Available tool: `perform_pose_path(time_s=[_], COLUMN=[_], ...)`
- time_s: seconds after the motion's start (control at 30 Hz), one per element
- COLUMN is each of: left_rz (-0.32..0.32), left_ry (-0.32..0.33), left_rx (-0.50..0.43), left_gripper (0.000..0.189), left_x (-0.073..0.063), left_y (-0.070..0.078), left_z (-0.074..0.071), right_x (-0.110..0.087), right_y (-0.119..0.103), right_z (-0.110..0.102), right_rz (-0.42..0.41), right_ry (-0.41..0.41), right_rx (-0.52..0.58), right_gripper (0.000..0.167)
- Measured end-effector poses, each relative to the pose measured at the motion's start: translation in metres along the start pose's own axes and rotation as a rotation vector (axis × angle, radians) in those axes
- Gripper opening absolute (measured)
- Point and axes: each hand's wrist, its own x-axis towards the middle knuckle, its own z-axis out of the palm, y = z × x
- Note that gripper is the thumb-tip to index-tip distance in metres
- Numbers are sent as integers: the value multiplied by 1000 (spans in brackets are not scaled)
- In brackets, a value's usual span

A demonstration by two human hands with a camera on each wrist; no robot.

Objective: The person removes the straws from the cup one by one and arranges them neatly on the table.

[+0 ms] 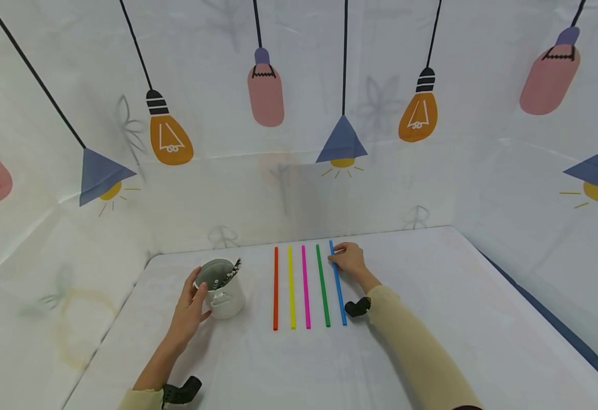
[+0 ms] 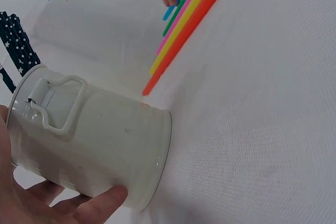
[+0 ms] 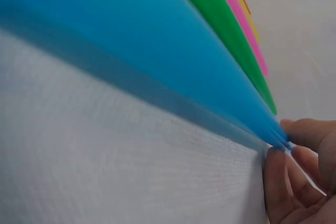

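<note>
In the head view my left hand (image 1: 188, 310) grips a white metal pail (image 1: 229, 302) at the left of the table, fingers and thumb round its side. Black straws with white dots and stars (image 2: 20, 43) lean out of the pail, whose small wire handle (image 2: 79, 98) shows in the left wrist view. My right hand (image 1: 350, 259) pinches the far end of a blue straw (image 1: 338, 287) between thumb and fingers; the right wrist view shows the fingertips (image 3: 275, 166) low at the white cloth. Left of it lie green (image 1: 322, 287), pink (image 1: 306, 287), yellow (image 1: 291, 287) and red (image 1: 275, 287) straws, side by side.
A white cloth (image 1: 258, 370) covers the table. White sheeting printed with hanging lamps (image 1: 304, 188) stands behind and at both sides. A black wrist strap piece (image 1: 357, 307) sits at my right cuff, another (image 1: 183, 391) at my left.
</note>
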Motion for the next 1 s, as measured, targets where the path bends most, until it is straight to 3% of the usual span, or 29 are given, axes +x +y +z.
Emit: perform_pose_path(time_s=[1.0], left_rz=[36], left_ry=[5], left_rx=[0], left_gripper=[60], left_x=[-1], left_y=[-3], left_z=[1], right_x=[-9], right_y=[-6], right_z=[4], right_rz=[-30], right_ry=[40], right_rx=[-80], right_gripper=[32])
